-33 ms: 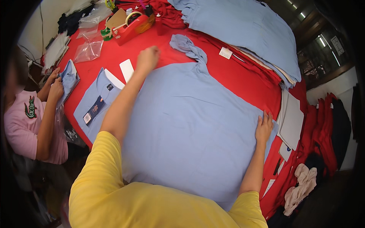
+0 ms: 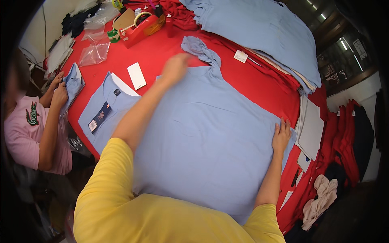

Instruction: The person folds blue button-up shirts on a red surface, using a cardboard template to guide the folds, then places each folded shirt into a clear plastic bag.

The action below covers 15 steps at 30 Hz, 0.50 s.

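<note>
A large light blue shirt lies spread flat on the red table, and one sleeve is bunched up at its far edge. My left hand reaches out over the shirt's far edge, just left of that sleeve. It is blurred, with nothing seen in it. My right hand rests flat on the shirt's right edge, fingers spread. My yellow sleeves hide the near part of the shirt.
A folded blue shirt with a tag and a white card lie to the left. A person in pink handles a blue garment. Red tape dispenser, plastic bags, a stack of blue shirts, white boards.
My left hand has slid right along the shirt's far edge toward the bunched sleeve. My right hand stays on the right edge.
</note>
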Tool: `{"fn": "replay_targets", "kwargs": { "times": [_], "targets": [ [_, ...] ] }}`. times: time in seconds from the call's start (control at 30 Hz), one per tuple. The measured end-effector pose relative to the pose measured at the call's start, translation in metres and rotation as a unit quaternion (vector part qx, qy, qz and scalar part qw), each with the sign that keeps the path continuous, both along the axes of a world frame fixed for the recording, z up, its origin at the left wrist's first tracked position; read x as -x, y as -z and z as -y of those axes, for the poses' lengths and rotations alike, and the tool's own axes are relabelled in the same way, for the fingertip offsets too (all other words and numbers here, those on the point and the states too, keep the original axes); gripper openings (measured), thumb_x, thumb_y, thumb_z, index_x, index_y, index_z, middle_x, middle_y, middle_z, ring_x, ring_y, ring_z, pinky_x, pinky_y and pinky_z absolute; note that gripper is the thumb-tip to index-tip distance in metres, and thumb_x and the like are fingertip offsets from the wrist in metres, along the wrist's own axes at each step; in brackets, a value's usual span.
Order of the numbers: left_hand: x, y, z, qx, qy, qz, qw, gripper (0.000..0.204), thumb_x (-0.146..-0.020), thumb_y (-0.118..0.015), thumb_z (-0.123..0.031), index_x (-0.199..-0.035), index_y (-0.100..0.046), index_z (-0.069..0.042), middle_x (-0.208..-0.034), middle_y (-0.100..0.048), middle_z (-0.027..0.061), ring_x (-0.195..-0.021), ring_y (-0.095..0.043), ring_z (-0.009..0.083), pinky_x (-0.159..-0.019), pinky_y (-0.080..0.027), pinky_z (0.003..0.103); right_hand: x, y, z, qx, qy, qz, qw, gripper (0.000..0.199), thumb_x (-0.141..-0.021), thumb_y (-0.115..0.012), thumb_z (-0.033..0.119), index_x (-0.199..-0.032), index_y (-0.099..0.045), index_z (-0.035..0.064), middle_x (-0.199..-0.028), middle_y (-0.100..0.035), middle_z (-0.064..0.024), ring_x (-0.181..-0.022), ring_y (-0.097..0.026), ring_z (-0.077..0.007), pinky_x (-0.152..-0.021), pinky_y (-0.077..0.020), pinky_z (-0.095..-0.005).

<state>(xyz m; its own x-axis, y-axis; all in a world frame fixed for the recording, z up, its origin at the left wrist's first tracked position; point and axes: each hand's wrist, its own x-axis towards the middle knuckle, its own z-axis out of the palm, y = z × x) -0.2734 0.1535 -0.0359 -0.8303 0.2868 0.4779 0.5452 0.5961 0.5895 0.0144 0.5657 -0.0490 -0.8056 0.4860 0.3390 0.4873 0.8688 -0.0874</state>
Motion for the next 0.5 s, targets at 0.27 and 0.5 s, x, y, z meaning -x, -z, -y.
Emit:
{"fn": "replay_targets", "kwargs": {
  "times": [0.27, 0.5],
  "targets": [
    [-0.01, -0.018, -0.029, 0.127, 0.042, 0.076, 0.988, 0.027, -0.083, -0.057, -0.012, -0.109, -0.065, -0.005, -0.116, -0.062, 0.0137, -0.109, -0.056, 0.0324, -0.093, -0.045, 0.04, -0.006, 0.001, -0.002, -0.016, 0.006, -0.005, 1.0, 0.044, -0.096, -0.046, 0.031, -0.137, -0.046, 0.0152, -0.144, -0.039, -0.0137, -0.136, -0.032, -0.0287, -0.112, -0.0213, -0.0484],
    [-0.015, -0.026, 0.125, 0.136, 0.061, 0.166, 0.975, 0.02, -0.076, -0.063, 0.001, -0.095, -0.065, -0.003, -0.089, -0.064, 0.0083, -0.083, -0.062, 0.0219, -0.078, -0.05, 0.033, 0.001, 0.0, 0.005, -0.004, 0.003, -0.004, 1.0, 0.044, -0.097, -0.044, 0.032, -0.138, -0.045, 0.0149, -0.144, -0.038, -0.0135, -0.136, -0.032, -0.0291, -0.112, -0.0219, -0.0494]
  ]
}}
